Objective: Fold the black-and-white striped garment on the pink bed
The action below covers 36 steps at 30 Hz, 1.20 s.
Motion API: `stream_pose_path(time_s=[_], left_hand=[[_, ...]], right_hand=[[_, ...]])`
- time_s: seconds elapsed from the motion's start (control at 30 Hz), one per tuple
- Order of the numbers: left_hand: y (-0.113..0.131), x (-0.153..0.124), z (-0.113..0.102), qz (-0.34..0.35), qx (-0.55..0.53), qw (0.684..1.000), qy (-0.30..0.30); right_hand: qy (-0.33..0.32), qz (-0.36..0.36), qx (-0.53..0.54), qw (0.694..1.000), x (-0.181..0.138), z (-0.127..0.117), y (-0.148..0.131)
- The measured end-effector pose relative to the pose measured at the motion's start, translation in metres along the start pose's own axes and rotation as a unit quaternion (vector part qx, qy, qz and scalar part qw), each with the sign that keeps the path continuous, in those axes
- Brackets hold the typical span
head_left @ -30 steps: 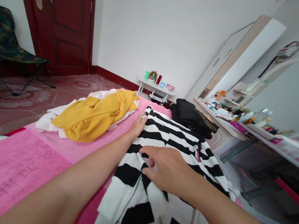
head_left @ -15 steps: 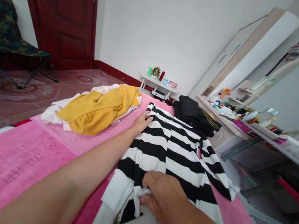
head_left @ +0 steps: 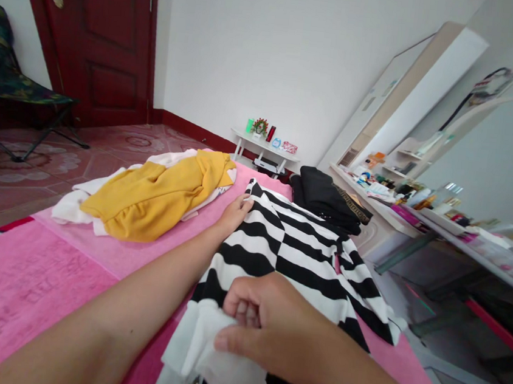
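Observation:
A black-and-white striped garment (head_left: 296, 251) lies spread on a pink bed cover (head_left: 45, 280). My left hand (head_left: 235, 210) reaches far across and rests on the garment's far left edge, fingers curled on the cloth. My right hand (head_left: 265, 324) is near me, closed in a pinch on the garment's white near edge, which is lifted and bunched. A zip pull hangs below that edge.
A yellow garment (head_left: 160, 193) lies on white cloth at the bed's far left. Folded black clothing (head_left: 329, 198) sits at the far end. A small white shelf (head_left: 265, 147) stands by the wall, a cluttered dresser (head_left: 402, 201) at right, a folding chair (head_left: 6, 80) and red door (head_left: 94, 34) at left.
My right hand drew back from the middle of the striped garment to its near edge, closed on the white cloth and lifted it. My left hand stayed on the far edge.

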<state>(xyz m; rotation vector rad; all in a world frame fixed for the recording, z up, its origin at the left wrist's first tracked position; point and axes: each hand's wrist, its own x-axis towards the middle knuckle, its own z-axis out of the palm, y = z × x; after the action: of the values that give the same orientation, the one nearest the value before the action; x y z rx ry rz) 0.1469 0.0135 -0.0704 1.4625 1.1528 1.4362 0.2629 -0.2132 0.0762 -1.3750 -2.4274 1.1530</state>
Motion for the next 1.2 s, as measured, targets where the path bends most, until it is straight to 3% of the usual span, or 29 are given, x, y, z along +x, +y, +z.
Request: stream_pose_path(time_s=[0.1, 0.17, 0.2, 0.27, 0.33, 0.37, 0.5, 0.7, 0.8, 0.87, 0.93, 1.07, 1.2], left_hand=[[0.0, 0.001, 0.002, 0.005, -0.005, 1.0, -0.005], [-0.003, 0.003, 0.004, 0.012, -0.005, 1.0, -0.009], [-0.004, 0.004, 0.005, 0.017, -0.005, 1.0, -0.01], [-0.007, 0.005, 0.007, 0.027, 0.008, 1.0, -0.007], [-0.008, 0.004, 0.008, 0.035, 0.051, 0.998, -0.003], [-0.008, 0.003, 0.008, 0.038, 0.076, 0.996, -0.001], [-0.003, -0.003, 0.008, 0.05, 0.178, 0.983, -0.008], [0.017, 0.016, 0.013, 0.047, 0.385, 0.921, -0.05], [0.027, 0.042, 0.022, 0.09, 0.494, 0.86, -0.086], [0.03, 0.062, 0.032, 0.127, 0.557, 0.81, -0.134], [0.026, 0.081, 0.042, 0.133, 0.582, 0.78, -0.185], [0.001, 0.114, 0.063, 0.083, 0.588, 0.771, -0.229], [-0.025, 0.132, 0.074, 0.043, 0.595, 0.774, -0.214]], right_hand=[[-0.068, -0.026, -0.006, 0.997, 0.012, 0.005, 0.005], [-0.061, -0.047, -0.019, 0.997, 0.028, -0.001, 0.019], [-0.022, -0.053, -0.032, 0.998, 0.039, -0.006, 0.029], [0.119, -0.054, -0.081, 0.988, 0.062, -0.016, 0.058], [0.258, -0.038, -0.149, 0.954, 0.084, -0.023, 0.093], [0.291, -0.024, -0.178, 0.94, 0.092, -0.024, 0.11], [0.235, 0.024, -0.216, 0.947, 0.109, -0.021, 0.161], [0.254, 0.03, -0.199, 0.946, 0.109, -0.017, 0.17], [0.253, 0.028, -0.2, 0.946, 0.109, -0.018, 0.169], [0.252, 0.028, -0.2, 0.947, 0.109, -0.018, 0.169], [0.254, 0.03, -0.199, 0.946, 0.11, -0.019, 0.17], [0.262, 0.032, -0.19, 0.946, 0.111, -0.019, 0.171], [0.26, 0.032, -0.177, 0.949, 0.111, -0.02, 0.173]])
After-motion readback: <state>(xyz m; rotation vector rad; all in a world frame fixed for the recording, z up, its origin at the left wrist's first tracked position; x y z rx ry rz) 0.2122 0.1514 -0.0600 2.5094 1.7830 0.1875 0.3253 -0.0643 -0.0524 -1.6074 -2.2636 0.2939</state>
